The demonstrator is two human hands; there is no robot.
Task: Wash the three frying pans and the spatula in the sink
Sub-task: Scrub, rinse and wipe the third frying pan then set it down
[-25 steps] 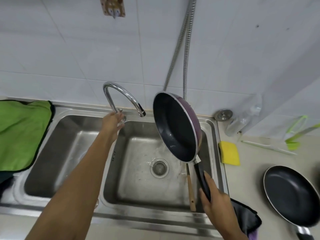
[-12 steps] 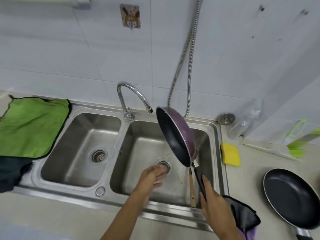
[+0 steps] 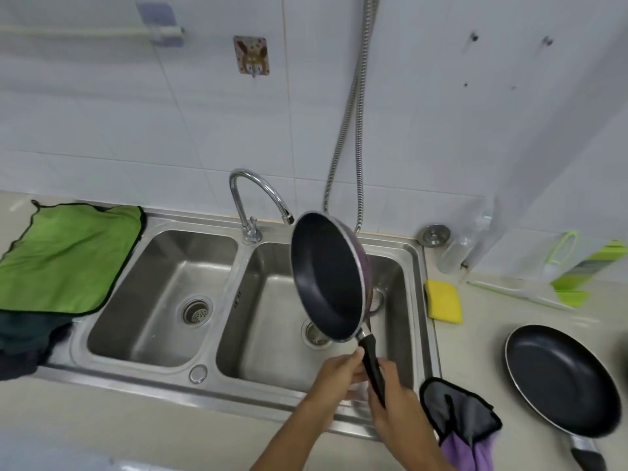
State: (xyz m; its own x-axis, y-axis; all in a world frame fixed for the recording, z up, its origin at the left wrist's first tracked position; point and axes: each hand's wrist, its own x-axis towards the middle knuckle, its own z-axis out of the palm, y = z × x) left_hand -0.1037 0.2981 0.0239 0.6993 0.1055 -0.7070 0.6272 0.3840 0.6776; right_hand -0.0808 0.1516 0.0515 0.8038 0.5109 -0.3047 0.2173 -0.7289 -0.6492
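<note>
Purple pan [image 3: 328, 280] held on edge over the sink's [image 3: 413, 253] right basin, prob. to drain; right hand [image 3: 396, 407] fingers wrapped round its handle, left hand [image 3: 339, 372] fingers curled at the handle too; 2nd pan [image 3: 562, 380] on counter [image 3: 475, 351] by sink's right edge; spatula not visible.

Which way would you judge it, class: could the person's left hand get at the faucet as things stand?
Probably yes. The left hand sits by the purple pan's handle; the faucet stands behind the divider between basins, left of the raised purple pan, with open air between.
</note>
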